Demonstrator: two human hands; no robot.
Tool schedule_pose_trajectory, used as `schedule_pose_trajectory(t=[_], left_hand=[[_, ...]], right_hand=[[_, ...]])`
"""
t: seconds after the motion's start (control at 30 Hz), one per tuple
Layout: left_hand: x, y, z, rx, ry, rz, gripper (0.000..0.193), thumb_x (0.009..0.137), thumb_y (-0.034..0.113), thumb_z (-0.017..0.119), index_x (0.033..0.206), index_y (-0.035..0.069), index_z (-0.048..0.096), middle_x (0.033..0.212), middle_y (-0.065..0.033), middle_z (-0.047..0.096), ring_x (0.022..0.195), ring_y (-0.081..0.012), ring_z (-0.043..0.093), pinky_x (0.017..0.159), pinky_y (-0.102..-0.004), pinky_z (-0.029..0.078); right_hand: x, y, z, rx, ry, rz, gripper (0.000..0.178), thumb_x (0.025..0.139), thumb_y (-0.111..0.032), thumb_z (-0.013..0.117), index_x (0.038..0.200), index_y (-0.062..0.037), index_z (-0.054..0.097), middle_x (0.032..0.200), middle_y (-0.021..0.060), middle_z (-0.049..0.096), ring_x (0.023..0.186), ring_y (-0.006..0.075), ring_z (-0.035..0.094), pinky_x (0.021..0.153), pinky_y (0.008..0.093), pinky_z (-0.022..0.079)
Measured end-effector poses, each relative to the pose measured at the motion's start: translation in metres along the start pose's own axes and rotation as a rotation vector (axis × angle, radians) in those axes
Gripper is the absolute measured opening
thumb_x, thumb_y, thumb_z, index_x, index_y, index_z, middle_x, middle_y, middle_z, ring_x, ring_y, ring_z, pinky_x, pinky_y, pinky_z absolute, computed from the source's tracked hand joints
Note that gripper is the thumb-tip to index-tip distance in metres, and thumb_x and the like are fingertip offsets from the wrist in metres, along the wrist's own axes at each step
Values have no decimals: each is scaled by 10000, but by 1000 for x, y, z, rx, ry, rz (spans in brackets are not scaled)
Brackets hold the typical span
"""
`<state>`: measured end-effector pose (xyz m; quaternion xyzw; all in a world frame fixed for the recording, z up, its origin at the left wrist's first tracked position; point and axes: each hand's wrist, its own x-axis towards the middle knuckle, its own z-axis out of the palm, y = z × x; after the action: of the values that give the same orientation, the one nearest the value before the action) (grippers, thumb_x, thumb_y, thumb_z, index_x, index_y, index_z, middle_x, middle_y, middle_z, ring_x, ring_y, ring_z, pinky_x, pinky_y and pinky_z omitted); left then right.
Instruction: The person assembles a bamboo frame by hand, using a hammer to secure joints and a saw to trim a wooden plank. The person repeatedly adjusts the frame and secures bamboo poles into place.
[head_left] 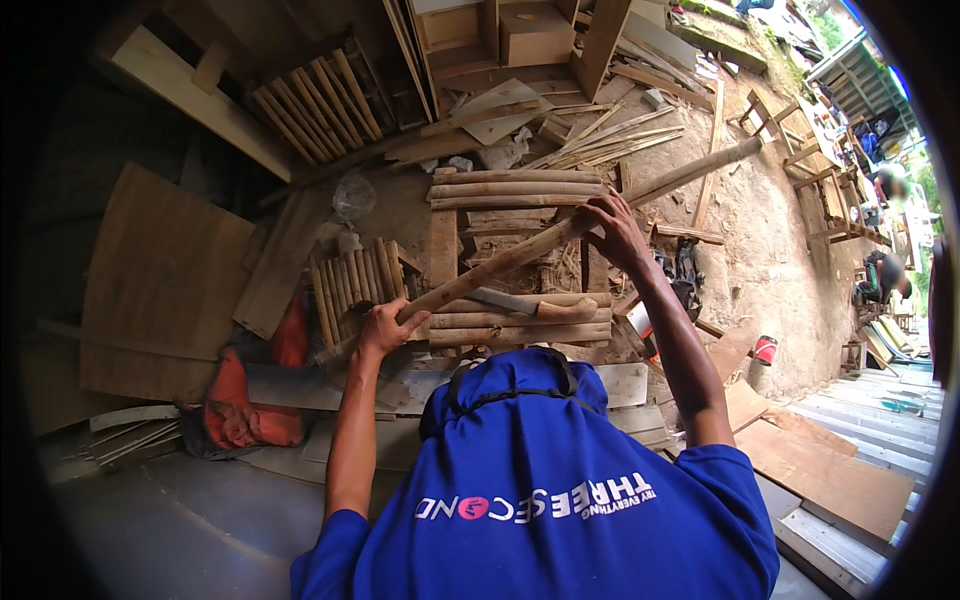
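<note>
A long bamboo pole lies aslant in front of me, its far end up to the right. Near its lower left end, my left hand is closed on it, thumb along the pole. Further up, my right hand grips the same pole, with the fingers bent over it. Under the pole is a low frame of bamboo slats, with far slats and near slats. A machete with a wooden handle rests on the near slats, its blade pointing left and partly beneath the pole.
At the left stand a small bamboo slat rack, a brown board and an orange cloth. Wood strips lie beyond the frame. A red can sits on the dirt at right. Other people are at the far right.
</note>
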<state>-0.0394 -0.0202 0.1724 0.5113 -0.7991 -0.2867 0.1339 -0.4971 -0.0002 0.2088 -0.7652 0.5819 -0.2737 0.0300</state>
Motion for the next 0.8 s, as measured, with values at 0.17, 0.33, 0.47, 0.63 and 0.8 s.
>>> schedule_pose_trajectory(t=[0.17, 0.33, 0.47, 0.63, 0.8], left_hand=[[-10, -4, 8, -75, 78, -17, 487, 799, 521, 754, 756, 42, 679, 604, -129, 620, 562, -306, 646, 512, -398, 481], [24, -48, 7, 214, 177, 74, 419, 892, 469, 666, 1067, 88, 678, 1291, -133, 591, 1292, -311, 474, 1048, -479, 343], [63, -78, 32, 197, 48, -245, 509, 1009, 452, 472, 1319, 66, 590, 1456, -198, 439, 1410, -339, 329, 1180, -479, 260], [127, -84, 85, -67, 157, -218, 548, 1004, 410, 504, 1404, 37, 489, 1551, -217, 275, 1420, -398, 284, 1142, -507, 319], [173, -88, 144, -265, 332, -290, 606, 954, 266, 623, 1464, 46, 381, 1605, -218, 107, 1454, -402, 204, 1152, -477, 287]], right_hand=[[-5, -14, 22, -153, 63, 53, 475, 714, -123, 758, 1168, -87, 621, 1207, 114, 588, 1239, 312, 498, 1160, 464, 289], [-50, 22, 30, -78, -27, 131, 260, 787, -155, 738, 1041, -164, 686, 986, 81, 611, 1042, 295, 567, 987, 450, 414], [-90, 79, 21, -40, -133, 330, 243, 749, -90, 757, 983, -125, 700, 967, 111, 608, 984, 327, 566, 881, 405, 461], [-115, 138, 10, -95, -267, 548, 464, 734, -72, 787, 1181, -96, 667, 1089, 149, 594, 1066, 322, 568, 928, 388, 466], [-125, 194, 18, -9, -201, 638, 481, 726, -43, 783, 1191, -97, 668, 1105, 152, 591, 1069, 330, 567, 930, 379, 466]])
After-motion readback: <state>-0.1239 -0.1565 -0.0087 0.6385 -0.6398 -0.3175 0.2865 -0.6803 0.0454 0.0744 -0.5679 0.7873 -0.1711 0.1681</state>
